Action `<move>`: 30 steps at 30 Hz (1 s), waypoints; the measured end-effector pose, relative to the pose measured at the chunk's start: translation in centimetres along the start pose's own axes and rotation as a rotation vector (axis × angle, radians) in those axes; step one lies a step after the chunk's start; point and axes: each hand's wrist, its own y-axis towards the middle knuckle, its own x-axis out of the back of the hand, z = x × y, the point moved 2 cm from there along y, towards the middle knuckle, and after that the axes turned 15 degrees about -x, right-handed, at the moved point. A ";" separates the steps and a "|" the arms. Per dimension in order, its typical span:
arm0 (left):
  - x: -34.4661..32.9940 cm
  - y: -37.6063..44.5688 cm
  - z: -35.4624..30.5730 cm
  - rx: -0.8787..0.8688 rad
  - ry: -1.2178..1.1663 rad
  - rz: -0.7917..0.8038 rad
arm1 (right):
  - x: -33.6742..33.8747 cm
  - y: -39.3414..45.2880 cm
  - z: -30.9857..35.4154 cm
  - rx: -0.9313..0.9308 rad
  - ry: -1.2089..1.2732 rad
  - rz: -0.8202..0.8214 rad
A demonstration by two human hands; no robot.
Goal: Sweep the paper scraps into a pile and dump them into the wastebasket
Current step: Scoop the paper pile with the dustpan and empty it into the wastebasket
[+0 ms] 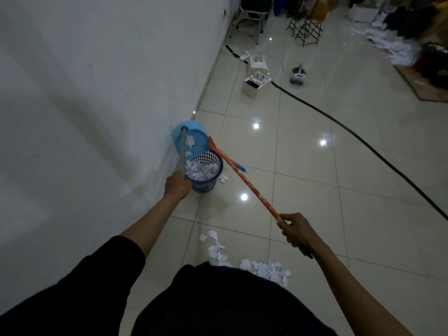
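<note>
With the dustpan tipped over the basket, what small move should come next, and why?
Probably tip the blue dustpan a little steeper with the left hand: a few paper scraps cling inside it above the blue wastebasket, so they would likely slide in.

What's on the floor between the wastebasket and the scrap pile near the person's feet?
Head view: bare tile between the wastebasket and the scrap pile; only a ceiling-light reflection shows there.
</note>
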 end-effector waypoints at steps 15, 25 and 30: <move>-0.5 -0.9 -0.4 -0.025 -0.066 -0.055 | 0.5 0.4 0.2 -0.009 0.099 -0.019; 2.0 -0.1 -1.1 0.142 -0.409 -0.161 | 0.4 1.2 -0.4 -0.014 0.197 0.003; 2.4 -1.9 -1.1 0.138 -0.413 -0.155 | 0.2 2.3 -0.5 -0.054 0.208 0.000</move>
